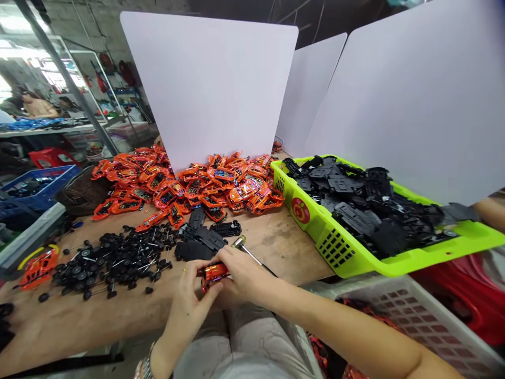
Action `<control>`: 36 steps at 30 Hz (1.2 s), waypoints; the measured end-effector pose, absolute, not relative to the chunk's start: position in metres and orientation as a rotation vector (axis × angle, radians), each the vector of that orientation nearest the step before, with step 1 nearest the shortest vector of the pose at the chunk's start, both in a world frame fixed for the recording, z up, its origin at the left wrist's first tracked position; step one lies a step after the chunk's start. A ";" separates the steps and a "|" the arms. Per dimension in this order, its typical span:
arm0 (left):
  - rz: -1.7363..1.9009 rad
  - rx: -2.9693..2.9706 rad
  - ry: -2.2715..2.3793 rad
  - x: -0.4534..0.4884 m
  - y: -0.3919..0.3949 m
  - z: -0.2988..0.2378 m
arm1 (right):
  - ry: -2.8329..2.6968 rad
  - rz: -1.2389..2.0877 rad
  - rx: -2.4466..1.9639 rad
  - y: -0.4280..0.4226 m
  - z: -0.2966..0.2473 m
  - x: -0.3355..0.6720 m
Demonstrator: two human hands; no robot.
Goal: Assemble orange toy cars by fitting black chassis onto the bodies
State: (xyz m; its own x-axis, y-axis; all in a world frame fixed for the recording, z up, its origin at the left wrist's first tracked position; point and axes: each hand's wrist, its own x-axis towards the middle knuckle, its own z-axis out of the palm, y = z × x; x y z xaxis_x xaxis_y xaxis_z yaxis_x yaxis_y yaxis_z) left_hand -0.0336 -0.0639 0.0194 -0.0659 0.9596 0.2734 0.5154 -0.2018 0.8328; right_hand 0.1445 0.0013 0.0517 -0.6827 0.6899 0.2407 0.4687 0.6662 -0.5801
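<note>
your left hand (190, 288) and right hand (246, 276) are both closed around a small red toy car body (215, 277), fingers wrapped on it from either side, and you're holding it over the near part of the wooden workbench (276, 247). its long axis runs roughly left to right across your view, dipping a bit toward your left hand (can't tell which end is the nose, your fingers cover too much of it). a screwdriver (239, 242) with a yellow-green handle sits up against your right hand, shaft angled down to the right, but i can't tell if you're gripping it or it's just resting there. room-wise, the near bench edge is close under your wrists, so there's not much to spare toward you. your best open room is the stretch of wood to the right, before the lime green basket (335, 258) of black chassis parts. left is tight: a pile of black wheels on axles (118, 258) sits just beside your left hand, and loose black chassis pieces (201, 245) lie just ahead of your fingers. further ahead, a heap of orange car bodies (197, 184) piles against a white divider board (205, 84), and a white plastic crate (414, 316) sits under your right forearm.
</note>
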 end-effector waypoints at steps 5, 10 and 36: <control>1.273 1.776 1.606 -0.033 -0.065 0.030 | -2.627 0.515 -0.874 0.005 0.059 0.126; 1.364 1.704 1.586 -0.037 -0.073 0.021 | -2.676 0.541 -0.780 0.009 0.065 0.116; 0.974 2.104 1.579 -0.011 -0.053 -0.053 | -2.257 0.469 -1.518 -0.005 -0.036 0.228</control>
State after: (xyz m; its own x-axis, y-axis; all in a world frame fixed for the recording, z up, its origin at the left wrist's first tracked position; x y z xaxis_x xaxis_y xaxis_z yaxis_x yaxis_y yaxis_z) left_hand -0.0108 -0.0534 -0.0532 0.1493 0.9354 0.3205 0.7062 -0.3277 0.6276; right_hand 0.2277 -0.0049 -0.0359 -0.3449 0.9304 0.1244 0.8040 0.3612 -0.4724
